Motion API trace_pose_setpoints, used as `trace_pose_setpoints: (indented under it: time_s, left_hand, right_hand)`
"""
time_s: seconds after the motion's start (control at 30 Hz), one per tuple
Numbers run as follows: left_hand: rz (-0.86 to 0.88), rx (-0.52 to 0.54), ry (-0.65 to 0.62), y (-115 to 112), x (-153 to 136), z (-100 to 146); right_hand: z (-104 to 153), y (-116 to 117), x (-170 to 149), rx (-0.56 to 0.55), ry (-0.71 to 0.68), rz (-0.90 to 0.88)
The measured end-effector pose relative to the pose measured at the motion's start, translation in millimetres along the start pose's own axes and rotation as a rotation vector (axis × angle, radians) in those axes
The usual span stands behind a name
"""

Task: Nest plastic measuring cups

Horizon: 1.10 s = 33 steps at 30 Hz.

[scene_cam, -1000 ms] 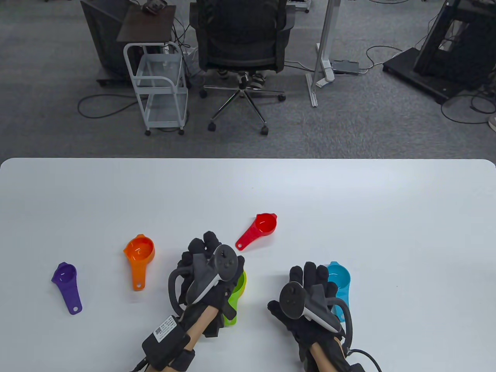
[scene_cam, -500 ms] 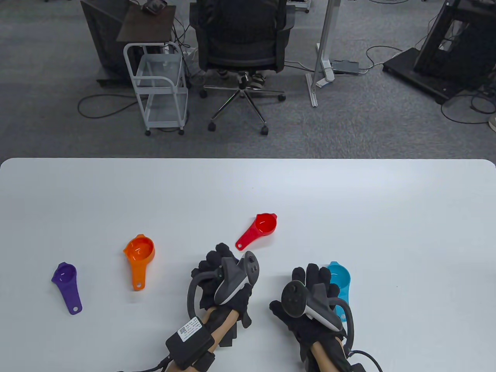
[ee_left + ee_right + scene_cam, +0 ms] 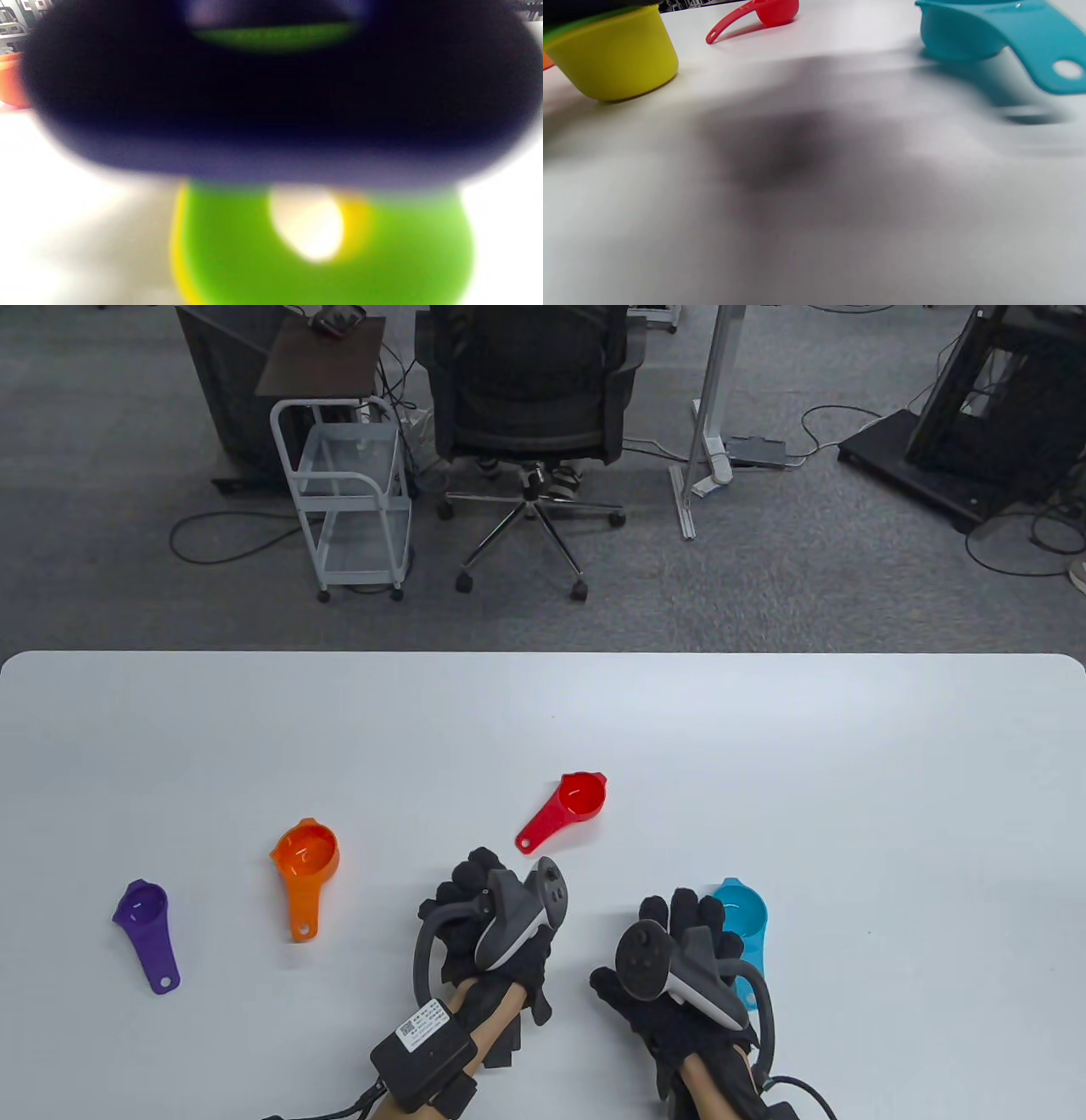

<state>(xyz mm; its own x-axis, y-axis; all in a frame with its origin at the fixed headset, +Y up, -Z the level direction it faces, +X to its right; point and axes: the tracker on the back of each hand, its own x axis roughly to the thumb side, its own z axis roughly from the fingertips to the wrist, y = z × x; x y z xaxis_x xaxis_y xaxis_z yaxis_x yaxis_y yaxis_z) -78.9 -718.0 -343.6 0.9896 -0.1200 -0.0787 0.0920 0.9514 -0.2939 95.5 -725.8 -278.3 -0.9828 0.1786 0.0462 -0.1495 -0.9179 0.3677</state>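
On the counter (image 3: pixel 543 712), far left of the red cup (image 3: pixel 567 806), lies the purple cup (image 3: pixel 146 931), then the orange cup (image 3: pixel 304 872). Below the red cup, the left hand (image 3: pixel 488 920) covers the green cup (image 3: pixel 322 245), which sits in the yellow cup (image 3: pixel 613 53); whether its grip is closed cannot be told. The right hand (image 3: pixel 679 976) lies just beside the blue cup (image 3: pixel 742 920), its fingers spread.

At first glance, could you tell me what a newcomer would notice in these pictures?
Two black-gloved hands near the table's front edge: the left hand covers a green cup nested in a yellow cup, the right hand partly hides a blue cup. Purple, orange and red cups lie apart.
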Motion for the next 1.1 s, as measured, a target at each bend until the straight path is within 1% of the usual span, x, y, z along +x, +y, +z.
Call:
trace_pose_setpoints:
  time_s: [0.53,0.73,0.8,0.83,0.9,0.93,0.97,1.0,1.03,1.1]
  left_hand:
    - [-0.02,-0.033,0.024,-6,0,-5]
    - [-0.023,-0.03,0.02,-5,0,-3]
    - [0.021,-0.038,-0.009,2,-4,-2]
    - [0.057,-0.026,-0.034,10,-9,-1]
    - [0.122,0.031,-0.119,32,-26,1]
    - [0.159,0.117,-0.158,45,-42,1]
    - [0.177,0.175,-0.17,52,-55,0]
    - [0.174,0.238,-0.196,60,-79,-6]
    - [0.145,0.25,-0.205,61,-96,-12]
    - [0.063,0.261,-0.146,58,-126,-25]
  right_hand:
    - [0,1,1,0.024,0.005,0.003]
    - [0,2,1,0.03,0.008,0.001]
    - [0,2,1,0.03,0.008,0.0]
    - [0,1,1,0.028,0.006,-0.002]
    - [1,1,1,0.02,0.004,-0.007]
    - [1,0,1,0.015,0.002,-0.008]
    - [2,0,1,0.011,0.0,-0.009]
    - [2,-1,0,0.007,0.0,-0.009]
    - [2,-1,0,0.004,0.002,-0.009]
    - [1,-1,0,-0.002,0.005,-0.011]
